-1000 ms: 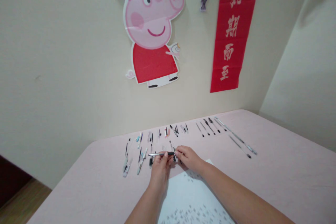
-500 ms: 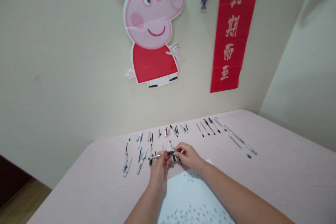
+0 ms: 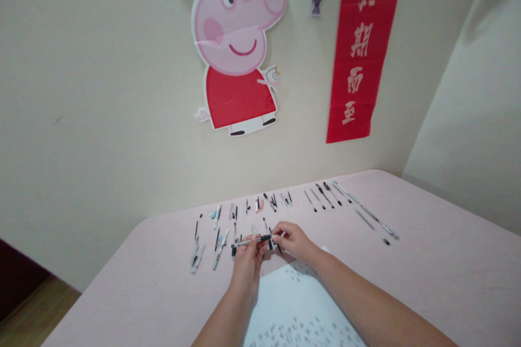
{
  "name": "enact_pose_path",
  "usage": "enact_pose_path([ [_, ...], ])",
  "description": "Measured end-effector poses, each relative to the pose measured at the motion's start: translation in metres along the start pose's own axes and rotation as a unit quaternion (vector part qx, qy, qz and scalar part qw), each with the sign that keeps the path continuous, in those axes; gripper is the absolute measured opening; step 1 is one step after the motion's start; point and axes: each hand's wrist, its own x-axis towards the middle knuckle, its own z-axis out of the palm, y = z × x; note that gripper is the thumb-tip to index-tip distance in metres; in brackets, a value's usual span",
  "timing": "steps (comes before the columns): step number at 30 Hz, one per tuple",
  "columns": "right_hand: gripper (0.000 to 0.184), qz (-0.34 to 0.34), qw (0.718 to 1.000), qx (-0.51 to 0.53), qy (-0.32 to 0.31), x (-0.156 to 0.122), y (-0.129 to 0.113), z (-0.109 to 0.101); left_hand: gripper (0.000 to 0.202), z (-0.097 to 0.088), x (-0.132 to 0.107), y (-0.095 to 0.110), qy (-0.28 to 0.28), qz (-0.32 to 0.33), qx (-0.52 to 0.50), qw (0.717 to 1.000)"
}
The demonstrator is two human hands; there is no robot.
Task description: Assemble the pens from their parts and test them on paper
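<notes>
My left hand is closed round the clear barrel of a gel pen, which lies nearly level and has a black grip. At the pen's right end, the fingertips of my right hand are pinched together; the exact part between them is too small to make out. Just behind and under my hands lie several dark pen parts, partly hidden by my fingers. Below my wrists is a white sheet of paper with many small dark marks on it.
Pens taken apart, with caps and barrels, lie in groups at left and centre on the pink tabletop. Several pens and refills form a row at back right. Behind the table, the wall holds a pig cutout and a red banner.
Both hands stay almost in place, with the pen still held between them. The pen and fingers have shifted only very slightly.
</notes>
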Motion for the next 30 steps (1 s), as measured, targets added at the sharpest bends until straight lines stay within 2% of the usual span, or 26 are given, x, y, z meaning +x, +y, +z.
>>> enact_pose_path([
  [7,0.006,0.004,1.000,-0.028,-0.007,0.000,-0.001,0.000,0.032,0.001,-0.001,0.000,-0.011,0.016,0.014,1.000],
  [9,0.004,-0.031,0.997,-0.068,0.006,-0.001,-0.007,-0.001,0.034,0.001,-0.002,-0.001,-0.011,0.031,0.022,0.999],
  [12,0.014,-0.110,0.982,-0.155,0.022,-0.002,-0.017,-0.004,0.037,0.002,-0.004,-0.005,-0.017,0.054,0.056,0.997],
  [15,0.008,-0.144,0.958,-0.246,0.014,-0.003,-0.026,-0.006,0.036,0.000,-0.004,-0.008,-0.037,0.075,0.118,0.989],
  [18,0.005,-0.153,0.938,-0.311,-0.002,-0.003,-0.030,-0.007,0.032,-0.002,-0.005,-0.008,-0.039,0.107,0.188,0.976],
  [24,0.010,-0.157,0.913,-0.376,-0.032,-0.003,-0.030,-0.006,0.020,-0.002,-0.010,0.000,-0.020,0.187,0.306,0.933],
  [27,0.010,-0.160,0.907,-0.388,-0.047,-0.005,-0.029,-0.006,0.017,0.000,-0.012,0.001,-0.043,0.199,0.345,0.916],
  [30,0.009,-0.147,0.911,-0.381,-0.049,-0.008,-0.027,-0.008,0.017,-0.001,-0.011,-0.005,-0.100,0.225,0.377,0.893],
])
